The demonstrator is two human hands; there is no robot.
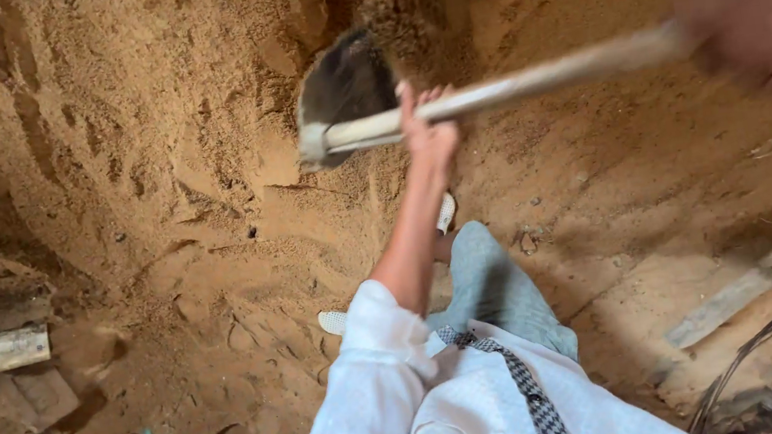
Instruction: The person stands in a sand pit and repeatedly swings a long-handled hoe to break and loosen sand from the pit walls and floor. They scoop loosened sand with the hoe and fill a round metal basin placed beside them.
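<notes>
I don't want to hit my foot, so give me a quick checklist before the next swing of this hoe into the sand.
1. Left hand closed on the pale wooden handle: ok.
2. Right hand on the handle's far end: cannot tell, blurred.
3. Dark metal hoe blade seated on the handle: cannot tell.
4. White shoes apart from the blade: ok.
5. Loose orange sand bank stable: cannot tell.
6. Grey plank and curved wire away from the feet: ok.

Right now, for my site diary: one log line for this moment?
left hand grips hoe handle | right hand blurred | blade in sand pile
</notes>
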